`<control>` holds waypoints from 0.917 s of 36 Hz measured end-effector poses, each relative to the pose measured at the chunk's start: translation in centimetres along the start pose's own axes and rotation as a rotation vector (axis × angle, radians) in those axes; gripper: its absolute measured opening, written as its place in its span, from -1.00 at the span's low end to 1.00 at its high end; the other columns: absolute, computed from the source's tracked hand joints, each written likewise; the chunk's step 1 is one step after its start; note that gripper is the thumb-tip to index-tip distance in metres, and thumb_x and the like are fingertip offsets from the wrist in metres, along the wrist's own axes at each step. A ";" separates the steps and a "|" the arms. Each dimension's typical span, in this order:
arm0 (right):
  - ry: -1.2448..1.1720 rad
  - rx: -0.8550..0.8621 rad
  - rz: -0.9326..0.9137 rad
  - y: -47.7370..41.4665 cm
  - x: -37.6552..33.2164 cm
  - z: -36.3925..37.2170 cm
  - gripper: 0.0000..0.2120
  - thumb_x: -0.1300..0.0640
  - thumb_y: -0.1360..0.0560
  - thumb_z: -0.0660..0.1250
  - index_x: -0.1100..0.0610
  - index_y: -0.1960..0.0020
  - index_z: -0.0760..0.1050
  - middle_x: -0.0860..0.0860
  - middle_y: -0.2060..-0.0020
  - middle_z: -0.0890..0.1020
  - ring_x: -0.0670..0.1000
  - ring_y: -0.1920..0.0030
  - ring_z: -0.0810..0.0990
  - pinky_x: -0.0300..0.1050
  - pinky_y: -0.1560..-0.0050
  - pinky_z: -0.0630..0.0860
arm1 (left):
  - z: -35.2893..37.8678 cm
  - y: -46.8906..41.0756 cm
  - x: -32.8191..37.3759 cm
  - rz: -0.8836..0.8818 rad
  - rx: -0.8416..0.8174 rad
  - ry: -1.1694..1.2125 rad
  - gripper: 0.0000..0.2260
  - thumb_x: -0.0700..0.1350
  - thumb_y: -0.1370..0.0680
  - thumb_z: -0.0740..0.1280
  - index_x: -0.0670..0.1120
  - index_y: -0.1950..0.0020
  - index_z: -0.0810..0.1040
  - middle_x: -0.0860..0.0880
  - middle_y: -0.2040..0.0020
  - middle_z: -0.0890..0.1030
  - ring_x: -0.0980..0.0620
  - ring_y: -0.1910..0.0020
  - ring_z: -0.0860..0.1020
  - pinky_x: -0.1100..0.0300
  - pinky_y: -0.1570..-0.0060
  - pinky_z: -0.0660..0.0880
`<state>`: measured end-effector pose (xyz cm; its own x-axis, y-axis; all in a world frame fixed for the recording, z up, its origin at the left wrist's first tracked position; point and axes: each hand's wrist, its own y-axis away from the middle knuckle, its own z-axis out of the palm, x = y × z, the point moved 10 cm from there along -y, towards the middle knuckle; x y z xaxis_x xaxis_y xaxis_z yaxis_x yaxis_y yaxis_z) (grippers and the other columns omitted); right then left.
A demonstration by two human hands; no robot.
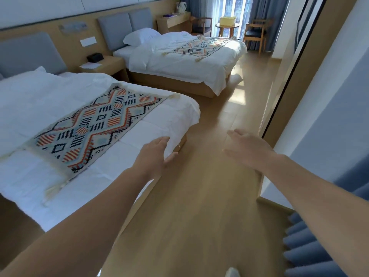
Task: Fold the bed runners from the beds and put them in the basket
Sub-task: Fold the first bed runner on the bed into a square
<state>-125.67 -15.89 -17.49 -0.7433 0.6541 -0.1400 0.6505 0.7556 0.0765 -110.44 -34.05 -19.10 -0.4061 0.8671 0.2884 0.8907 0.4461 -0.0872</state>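
Note:
A patterned bed runner [95, 124] with tassels lies flat across the foot of the near white bed [30, 108]. A second, similar runner [205, 46] lies across the far bed [179, 62]. A yellow basket [227, 21] stands on a small round table by the window. My left hand [157, 154] is held out, fingers apart, over the near bed's foot corner, holding nothing and apart from the runner. My right hand [247, 148] hovers open over the floor to the right.
A wooden floor aisle [199, 196] runs along the beds' feet toward the window. A nightstand [105, 65] stands between the beds. Two wooden chairs [256, 35] flank the round table. A desk with a kettle [182, 7] stands at the back. Blue curtain [311, 246] and wall lie right.

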 end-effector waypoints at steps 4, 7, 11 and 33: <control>0.012 -0.034 -0.065 -4.7 2.7 -1.4 -0.41 -0.15 -0.58 0.18 0.08 -0.51 0.13 0.10 -0.44 0.29 0.14 -0.42 0.30 0.00 -0.32 0.30 | 0.4 -4.5 1.0 -0.080 0.004 -0.003 -0.42 0.14 -0.60 0.17 -0.11 -0.53 0.16 -0.06 -0.51 0.26 -0.03 -0.48 0.21 0.03 -0.45 0.16; 0.017 -0.037 -0.109 -8.2 4.3 -2.2 -0.40 -0.15 -0.58 0.18 0.10 -0.51 0.14 0.12 -0.42 0.31 0.15 -0.40 0.33 0.01 -0.32 0.30 | 0.9 -7.4 1.4 -0.126 0.014 0.012 -0.42 0.14 -0.59 0.18 -0.11 -0.53 0.16 -0.06 -0.51 0.27 -0.03 -0.48 0.22 0.02 -0.45 0.16; 0.026 -0.039 -0.161 -12.7 5.3 -2.1 -0.40 -0.18 -0.57 0.18 0.08 -0.50 0.15 0.08 -0.42 0.33 0.14 -0.39 0.35 0.02 -0.32 0.33 | 2.1 -10.5 0.9 -0.173 -0.003 0.004 -0.42 0.14 -0.59 0.18 -0.10 -0.53 0.16 -0.05 -0.51 0.27 -0.02 -0.47 0.23 0.03 -0.44 0.18; 0.094 -0.068 -0.341 -47.7 1.5 -1.0 -0.43 -0.18 -0.56 0.19 0.05 -0.47 0.20 0.05 -0.35 0.40 0.13 -0.33 0.41 0.03 -0.28 0.36 | 4.7 -37.7 -14.5 -0.307 0.002 0.047 -0.42 0.13 -0.60 0.18 -0.11 -0.53 0.15 -0.05 -0.51 0.25 0.01 -0.48 0.20 0.09 -0.44 0.12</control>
<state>-157.99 -50.89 -20.33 -0.9290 0.3620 -0.0774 0.3532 0.9294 0.1070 -139.10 -62.45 -24.48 -0.6460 0.6809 0.3450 0.7276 0.6859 0.0086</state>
